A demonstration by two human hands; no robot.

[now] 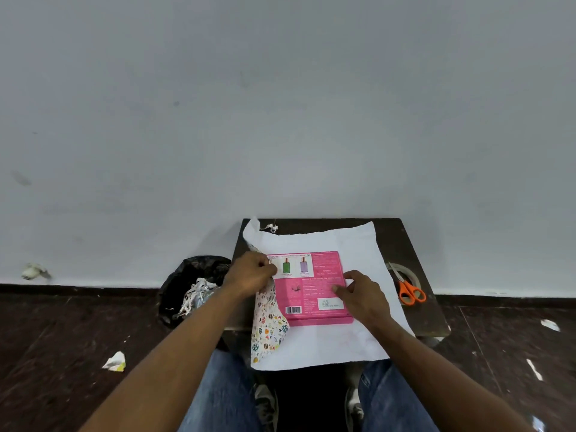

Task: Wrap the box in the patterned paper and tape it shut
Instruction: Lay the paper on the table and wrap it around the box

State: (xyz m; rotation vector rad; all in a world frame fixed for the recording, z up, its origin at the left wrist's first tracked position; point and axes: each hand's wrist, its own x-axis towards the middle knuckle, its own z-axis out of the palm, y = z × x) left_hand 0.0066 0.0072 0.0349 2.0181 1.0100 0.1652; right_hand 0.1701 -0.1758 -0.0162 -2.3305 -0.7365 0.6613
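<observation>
A flat pink box [311,291] lies on a sheet of wrapping paper [358,251], white side up, spread over a small dark table [402,232]. My left hand [252,272] grips the paper's left edge and folds it over the box's left side, showing the colourful patterned side [268,325]. My right hand [363,294] rests on the box's right edge, with its thumb and fingertips pressing on the top face.
Orange-handled scissors [408,288] lie on a roll of tape [413,274] at the table's right edge. A black bin [184,282] with paper scraps stands left of the table. Crumpled paper bits [115,361] lie on the dark floor. A white wall is behind.
</observation>
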